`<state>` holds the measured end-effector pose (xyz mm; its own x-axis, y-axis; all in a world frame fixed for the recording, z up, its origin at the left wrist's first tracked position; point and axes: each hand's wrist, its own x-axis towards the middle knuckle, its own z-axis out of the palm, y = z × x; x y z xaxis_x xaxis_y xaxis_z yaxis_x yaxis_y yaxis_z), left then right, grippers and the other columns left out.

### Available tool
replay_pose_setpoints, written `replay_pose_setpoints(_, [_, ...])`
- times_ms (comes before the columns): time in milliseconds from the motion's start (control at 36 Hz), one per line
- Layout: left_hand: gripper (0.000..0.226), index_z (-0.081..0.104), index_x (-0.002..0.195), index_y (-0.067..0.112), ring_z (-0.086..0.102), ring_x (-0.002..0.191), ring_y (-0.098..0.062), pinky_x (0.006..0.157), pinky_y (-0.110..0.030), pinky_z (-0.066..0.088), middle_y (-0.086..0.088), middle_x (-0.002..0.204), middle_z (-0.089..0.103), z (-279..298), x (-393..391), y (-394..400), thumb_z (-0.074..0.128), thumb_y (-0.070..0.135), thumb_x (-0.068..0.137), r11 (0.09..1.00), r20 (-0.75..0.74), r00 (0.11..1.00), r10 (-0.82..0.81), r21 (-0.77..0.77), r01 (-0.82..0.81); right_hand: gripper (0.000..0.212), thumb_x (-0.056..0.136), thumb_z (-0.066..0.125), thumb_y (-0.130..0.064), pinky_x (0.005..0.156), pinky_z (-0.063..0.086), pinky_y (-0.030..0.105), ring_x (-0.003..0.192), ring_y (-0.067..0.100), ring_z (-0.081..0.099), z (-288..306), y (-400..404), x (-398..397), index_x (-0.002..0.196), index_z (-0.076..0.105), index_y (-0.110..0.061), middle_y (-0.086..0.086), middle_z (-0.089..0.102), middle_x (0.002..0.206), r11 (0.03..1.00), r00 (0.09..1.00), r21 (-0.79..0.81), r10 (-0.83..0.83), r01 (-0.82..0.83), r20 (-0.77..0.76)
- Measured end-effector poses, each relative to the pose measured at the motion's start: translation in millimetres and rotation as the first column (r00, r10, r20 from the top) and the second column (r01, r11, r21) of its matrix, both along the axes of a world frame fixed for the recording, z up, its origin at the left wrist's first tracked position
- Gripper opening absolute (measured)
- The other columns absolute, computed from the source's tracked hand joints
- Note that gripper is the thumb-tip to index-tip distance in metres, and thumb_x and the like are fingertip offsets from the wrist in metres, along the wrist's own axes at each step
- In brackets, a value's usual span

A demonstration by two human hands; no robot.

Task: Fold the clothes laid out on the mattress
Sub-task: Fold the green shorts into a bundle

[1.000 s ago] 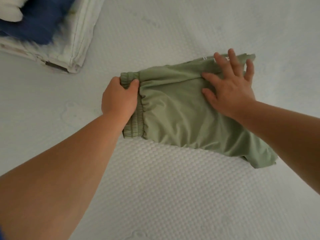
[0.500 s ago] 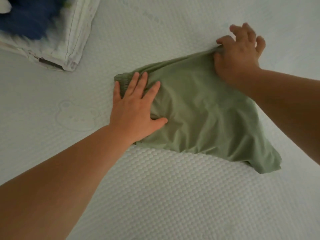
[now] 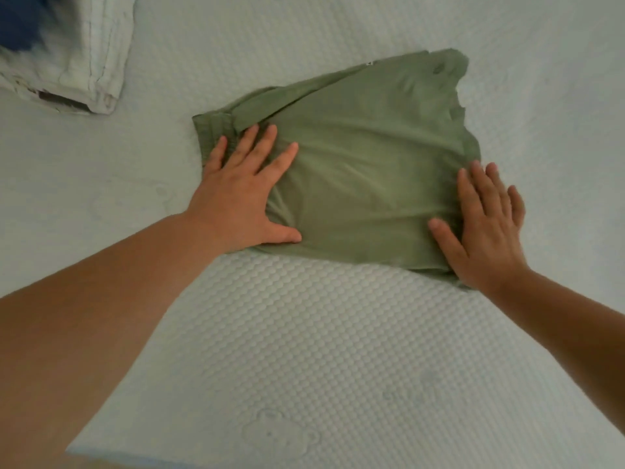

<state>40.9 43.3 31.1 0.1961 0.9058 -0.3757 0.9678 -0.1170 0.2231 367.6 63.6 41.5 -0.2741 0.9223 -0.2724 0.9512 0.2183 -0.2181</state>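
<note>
The right hand [image 3: 487,225] has dropped from the far corner to the near right edge of the soft green folded shorts [image 3: 355,164] on the white quilted mattress [image 3: 304,350]. Both hands press flat, fingers spread, the left hand [image 3: 243,191] at the waistband. Smoothing, I'd say; next comes another fold across.

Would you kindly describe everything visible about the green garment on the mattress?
The green garment is sage-coloured, of thin soft fabric, folded flat into a rough rectangle on the white quilted mattress. A gathered waistband lies at its left end. The left hand presses there; the right hand presses its near right corner.
</note>
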Motion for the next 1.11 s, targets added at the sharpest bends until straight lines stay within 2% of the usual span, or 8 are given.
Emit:
replay_pose_setpoints(111, [0.111,0.009,0.149,0.033,-0.004,0.145,-0.018,0.112,-0.052,-0.007,-0.003,0.158,0.005,12.2,14.4,-2.5,0.046,0.082,0.056,0.995,0.013,1.000,-0.007,0.099,0.006,0.069,0.090,0.035,-0.050,0.114,0.002,0.039,0.142,0.026,0.014,8.0,-20.2,-2.8,0.145,0.030,-0.009,0.014,0.025,0.152,0.983,0.983,0.062,0.178,-0.175,-0.049])
replay_pose_setpoints(222, [0.090,0.012,0.149,0.034,-0.002,0.145,-0.021,0.112,-0.051,-0.004,-0.004,0.158,0.005,7.2,23.4,30.5,0.024,0.081,0.073,0.995,0.023,0.999,0.034,0.095,-0.036,0.076,0.082,0.011,-0.069,0.114,-0.013,0.036,0.139,0.011,-0.014,-2.4,-23.9,3.9,0.146,0.001,-0.028,-0.003,-0.010,0.152,0.968,0.973,-0.153,0.213,-0.198,0.084])
replay_pose_setpoints(333, [0.095,0.003,0.149,0.037,-0.007,0.145,-0.024,0.114,-0.043,-0.004,-0.008,0.158,-0.006,-11.3,12.7,57.5,0.031,0.084,0.071,0.997,-0.113,0.991,0.076,-0.013,-0.078,0.083,0.079,0.009,-0.075,0.116,-0.010,0.038,0.138,0.008,-0.017,-11.5,-23.0,18.0,0.146,-0.002,-0.027,-0.006,-0.013,0.151,0.970,0.976,-0.155,0.200,-0.184,0.090])
replay_pose_setpoints(556, [0.091,0.024,0.147,0.025,0.001,0.145,-0.027,0.115,-0.051,0.002,-0.012,0.157,0.011,17.6,38.1,50.7,0.057,0.064,0.072,0.992,-0.007,0.995,0.102,0.075,-0.101,0.074,0.076,0.049,-0.053,0.105,0.027,0.052,0.129,0.035,0.034,5.5,-58.7,37.0,0.129,0.051,-0.002,0.021,0.048,0.133,0.964,0.964,0.042,0.264,-0.263,-0.030])
replay_pose_setpoints(722, [0.053,0.067,0.113,0.010,0.052,0.117,-0.037,0.097,-0.047,0.042,-0.018,0.120,0.059,35.5,112.4,-26.7,0.068,0.031,0.064,0.975,0.282,0.953,-0.111,0.215,0.051,0.054,0.057,0.083,-0.023,0.084,0.043,0.048,0.093,0.037,0.058,6.8,-54.2,38.3,0.104,0.066,-0.004,0.014,0.062,0.101,0.958,0.961,0.087,0.270,-0.274,0.055])
replay_pose_setpoints(889, [0.066,0.045,0.138,0.027,0.028,0.136,-0.023,0.107,-0.035,0.013,-0.005,0.144,0.038,8.4,146.6,-50.7,0.063,0.042,0.077,0.995,0.162,0.982,-0.094,0.051,0.087,0.021,0.070,0.066,-0.018,0.081,0.041,0.043,0.083,0.033,0.060,5.2,-27.0,32.8,0.089,0.069,-0.009,0.009,0.065,0.086,0.932,0.945,0.157,0.319,-0.326,0.071])
replay_pose_setpoints(972, [0.062,0.048,0.135,0.026,0.038,0.127,-0.023,0.104,-0.035,0.019,-0.004,0.133,0.047,8.3,151.7,-43.6,0.063,0.043,0.077,0.996,0.146,0.989,-0.011,0.085,-0.002,0.029,0.078,0.043,-0.023,0.082,0.040,0.042,0.075,0.030,0.059,11.2,-20.0,34.1,0.079,0.069,-0.009,0.006,0.064,0.074,0.912,0.934,0.204,0.355,-0.356,0.044])
replay_pose_setpoints(1111, [0.064,0.059,0.124,0.022,0.053,0.109,-0.027,0.094,-0.039,0.031,-0.007,0.114,0.060,21.4,166.9,-43.5,0.075,0.041,0.066,0.989,0.152,0.986,-0.064,0.141,0.043,0.026,0.075,0.042,-0.023,0.078,0.039,0.039,0.063,0.028,0.058,33.4,-30.6,34.9,0.072,0.064,-0.008,0.007,0.057,0.063,0.877,0.892,0.191,0.452,-0.441,-0.017])
